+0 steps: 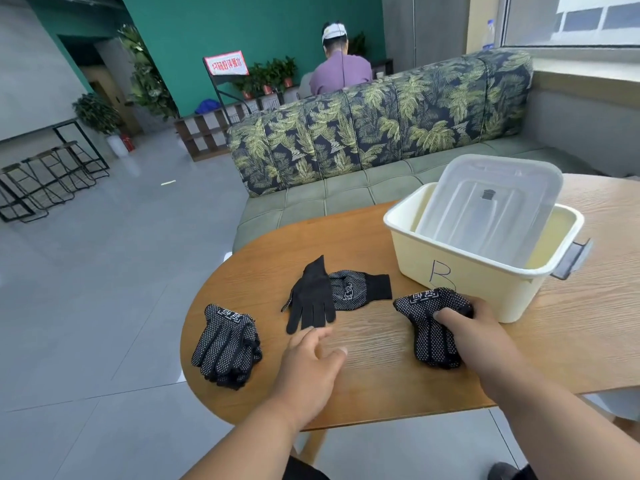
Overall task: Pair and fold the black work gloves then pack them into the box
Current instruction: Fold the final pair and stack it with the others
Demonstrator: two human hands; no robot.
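Note:
Black work gloves with white dots lie on the wooden table (381,386). A stacked pile of gloves (227,346) sits at the left edge. In the middle, a plain-side glove (311,299) lies across a dotted glove (360,289). My right hand (474,337) grips a folded pair of gloves (431,323) just in front of the cream box (460,271), which is marked "B". My left hand (311,362) hovers open above the table, fingertips close to the plain-side glove's fingers. A clear lid (491,206) leans inside the box.
A leaf-patterned sofa (381,129) stands behind the table. A person in a purple shirt (341,74) sits beyond it, back turned. Metal stools (52,178) stand at the far left on the grey tiled floor. The table's rounded edge lies just left of the glove pile.

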